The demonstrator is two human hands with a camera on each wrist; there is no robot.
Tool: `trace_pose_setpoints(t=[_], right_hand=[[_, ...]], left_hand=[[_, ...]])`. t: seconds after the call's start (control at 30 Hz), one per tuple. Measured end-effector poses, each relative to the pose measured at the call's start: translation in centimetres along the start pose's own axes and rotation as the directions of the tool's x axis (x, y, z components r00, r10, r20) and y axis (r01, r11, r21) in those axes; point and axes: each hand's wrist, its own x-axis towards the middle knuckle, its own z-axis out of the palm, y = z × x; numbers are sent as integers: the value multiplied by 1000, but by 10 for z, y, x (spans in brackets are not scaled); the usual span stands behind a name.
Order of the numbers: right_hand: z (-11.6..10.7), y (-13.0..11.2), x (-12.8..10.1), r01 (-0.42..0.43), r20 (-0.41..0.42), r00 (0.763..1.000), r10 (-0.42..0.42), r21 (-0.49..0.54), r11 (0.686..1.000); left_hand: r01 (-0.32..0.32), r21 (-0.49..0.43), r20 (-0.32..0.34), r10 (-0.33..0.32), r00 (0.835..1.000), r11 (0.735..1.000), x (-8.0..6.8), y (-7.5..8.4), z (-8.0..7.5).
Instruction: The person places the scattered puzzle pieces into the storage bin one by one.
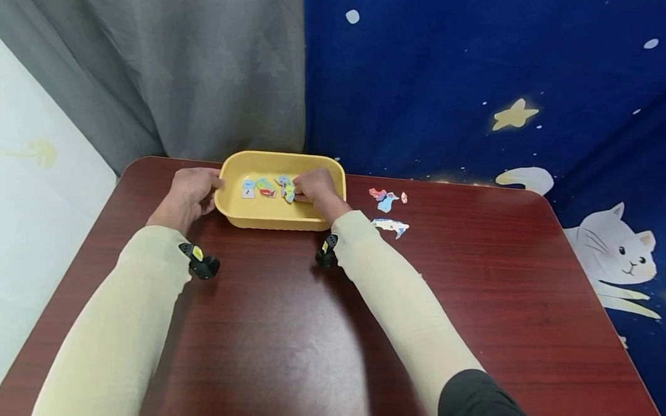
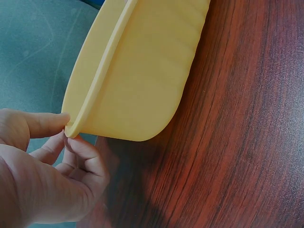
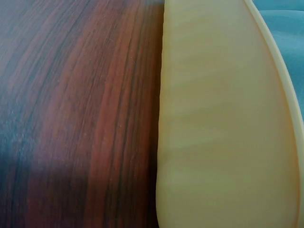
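A yellow plastic bin [image 1: 271, 224] stands near the table's far edge. At its left end my left hand [image 1: 195, 189] pinches the rim between thumb and fingers, plain in the left wrist view too, where the hand [image 2: 52, 175] grips the bin's corner [image 2: 128, 109]. My right hand [image 1: 316, 185] reaches over the near wall into the bin, its curled fingers pinching the edge of a colourful paper cutout [image 1: 288, 190]. Left of that lie a green-and-red cutout [image 1: 265, 187] and a small blue-and-white card [image 1: 248, 188]. The right wrist view holds only the bin's outer wall [image 3: 218, 123] and tabletop.
Right of the bin, several cutouts lie on the dark red wooden table [image 1: 283, 336]: a red-and-blue group [image 1: 384, 199] and a white-and-blue piece [image 1: 390, 225]. A grey curtain [image 1: 230, 75] and a blue starry curtain [image 1: 416, 78] hang behind. A pale wall [image 1: 21, 186] rises at left.
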Motion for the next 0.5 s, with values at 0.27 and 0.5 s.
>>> trace_pose_setpoints(t=[0.27, 0.5], right_hand=[[3, 0, 3, -13, -19, 1000, 11, -71, 997], [4, -1, 0, 21, -24, 999, -25, -147, 989]], left_hand=[[6, 2, 7, -6, 1000, 1000, 1, 0, 0], [8, -2, 6, -8, 1000, 1000, 1, 0, -1]])
